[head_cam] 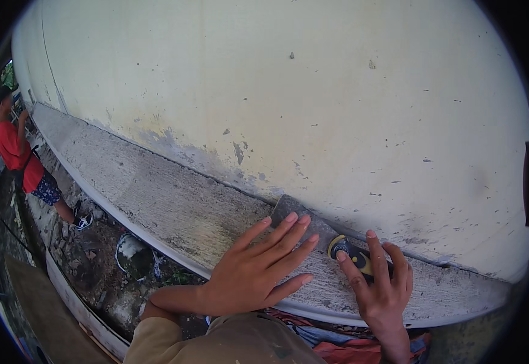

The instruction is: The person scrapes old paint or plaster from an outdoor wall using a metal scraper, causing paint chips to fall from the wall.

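A wide-bladed putty knife with a yellow-and-dark handle lies low along the rough concrete ledge, its blade beside the foot of a cream-painted wall. Around its handle are the thumb and fingers of my right hand. My left hand holds nothing; its fingers are spread above the ledge, and their tips overlap part of the blade. Whether those fingertips touch the metal I cannot tell. Grey bare patches and small chips mark the paint above the ledge.
At far left stands a person in a red shirt, near the ledge's far end. Below the ledge's edge sits a bucket-like container with whitish residue on rubble-strewn ground. Red and blue cloth lies beneath the ledge near me.
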{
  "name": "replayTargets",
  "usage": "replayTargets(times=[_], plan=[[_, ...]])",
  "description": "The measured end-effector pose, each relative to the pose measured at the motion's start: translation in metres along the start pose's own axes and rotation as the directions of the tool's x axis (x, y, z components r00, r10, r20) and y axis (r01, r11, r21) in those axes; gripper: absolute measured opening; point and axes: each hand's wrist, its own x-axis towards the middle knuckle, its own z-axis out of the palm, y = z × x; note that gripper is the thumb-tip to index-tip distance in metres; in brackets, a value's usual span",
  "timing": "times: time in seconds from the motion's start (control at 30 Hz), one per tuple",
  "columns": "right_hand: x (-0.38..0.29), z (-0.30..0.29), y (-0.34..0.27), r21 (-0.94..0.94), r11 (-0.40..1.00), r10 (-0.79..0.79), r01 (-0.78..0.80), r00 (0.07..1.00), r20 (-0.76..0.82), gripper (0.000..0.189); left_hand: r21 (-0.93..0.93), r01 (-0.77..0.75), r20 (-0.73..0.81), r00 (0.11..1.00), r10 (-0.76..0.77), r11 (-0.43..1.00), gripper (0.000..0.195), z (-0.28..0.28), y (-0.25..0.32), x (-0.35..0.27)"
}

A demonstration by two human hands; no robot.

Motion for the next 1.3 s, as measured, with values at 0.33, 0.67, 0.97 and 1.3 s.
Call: replayTargets(times=[0.33,0.67,0.97,1.3], plan=[[0.007,-0.009,0.031,-0.145,0.929,-0.348,0.34,0.937,-0.037,0.046,-0.083,0.012,0.03,1.0,-0.01,0.996,0.073,0.007,0.016,0.008],[0.013,0.014,0.022,-0.101,0.941,-0.329,0.322,0.943,-0.056,0.04,-0.037,0.084,0.023,0.996,-0.083,0.996,0.078,0.019,0.016,0.011],[0.013,-0.004,0.024,-0.054,0.943,-0.329,0.328,0.944,-0.014,0.041,-0.038,0.029,-0.003,1.0,-0.029,0.999,0.073,0.019,0.012,0.01],[0.024,0.003,0.017,-0.024,0.915,-0.404,0.404,0.914,-0.023,0.038,-0.012,0.079,-0.012,0.997,-0.079,0.997,0.069,0.015,0.011,0.01]])
